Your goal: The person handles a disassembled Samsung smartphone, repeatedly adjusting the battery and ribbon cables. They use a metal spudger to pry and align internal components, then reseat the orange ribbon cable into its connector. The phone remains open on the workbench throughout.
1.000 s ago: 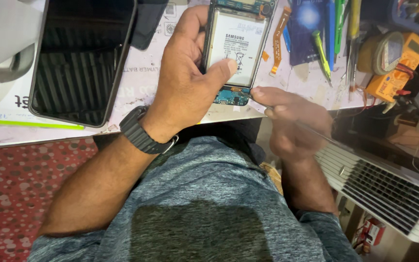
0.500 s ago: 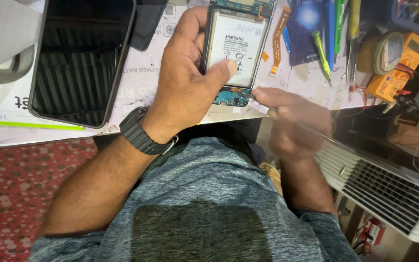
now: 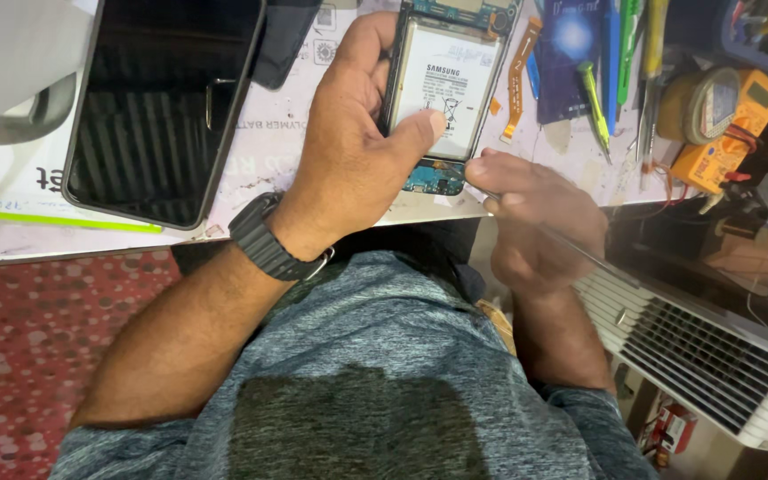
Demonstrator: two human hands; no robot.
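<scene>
My left hand [image 3: 348,151] grips an opened phone [image 3: 444,89] lying face down on the desk, thumb pressed on its white battery. The blue circuit board at the phone's lower end shows just under the thumb. My right hand [image 3: 535,218] is closed around a thin metal tool [image 3: 571,249], fingertips touching the phone's bottom edge. A black watch [image 3: 268,240] is on my left wrist.
A dark phone screen panel [image 3: 162,107] lies to the left on a white printed mat [image 3: 11,204]. Screwdrivers and pens [image 3: 620,71], an orange flex cable [image 3: 519,76] and an orange multimeter [image 3: 726,133] lie to the right. A white grilled appliance [image 3: 713,356] sits lower right.
</scene>
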